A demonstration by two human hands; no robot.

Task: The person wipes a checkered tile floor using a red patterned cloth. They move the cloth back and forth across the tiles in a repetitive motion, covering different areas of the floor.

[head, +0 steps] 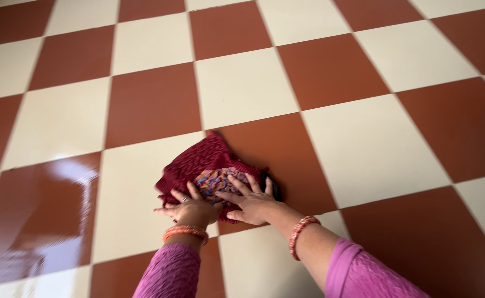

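A crumpled maroon knitted cloth (198, 160) lies on the checkered floor, with a multicoloured patterned patch (215, 180) on its near side and a dark edge at its right. My left hand (190, 209) rests flat on the cloth's near left edge, fingers spread, a ring on one finger. My right hand (252, 200) presses flat on the patterned patch, fingers spread. Both wrists carry orange-red bangles, and both arms wear pink knitted sleeves.
The floor (363, 149) is glossy, laid in large rust-red and cream square tiles set diagonally. Window light glares off the tiles at the left (60, 182).
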